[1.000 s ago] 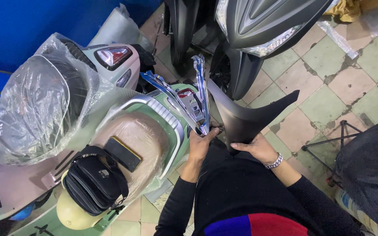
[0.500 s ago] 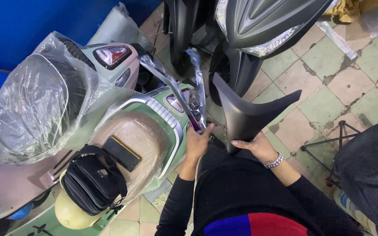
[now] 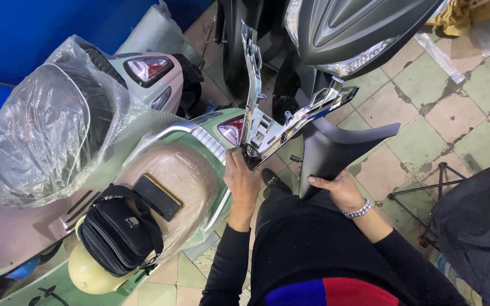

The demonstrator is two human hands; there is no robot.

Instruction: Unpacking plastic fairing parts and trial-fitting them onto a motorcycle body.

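Note:
My left hand [image 3: 243,180] grips the lower end of a V-shaped chrome scooter trim piece [image 3: 267,122], whose two arms stand upward, one straight up and one out to the right. My right hand [image 3: 341,191], with a metal wristband, holds the bottom edge of a dark grey plastic body panel [image 3: 336,150] that points to the right. Both parts are held over my lap, just right of a green scooter's tail light [image 3: 231,129].
A green scooter [image 3: 182,170] with a plastic-wrapped seat carries a black bag [image 3: 117,235] and a phone [image 3: 155,196]. A pink scooter [image 3: 58,124] wrapped in plastic stands left. A dark grey scooter [image 3: 347,28] stands ahead. A black stand [image 3: 426,192] and a dark cover [image 3: 477,226] lie right.
The chrome trim piece has been turned and raised: its arms now stand upright and spread wide. The grey panel has shifted slightly right. Both hands keep their grip.

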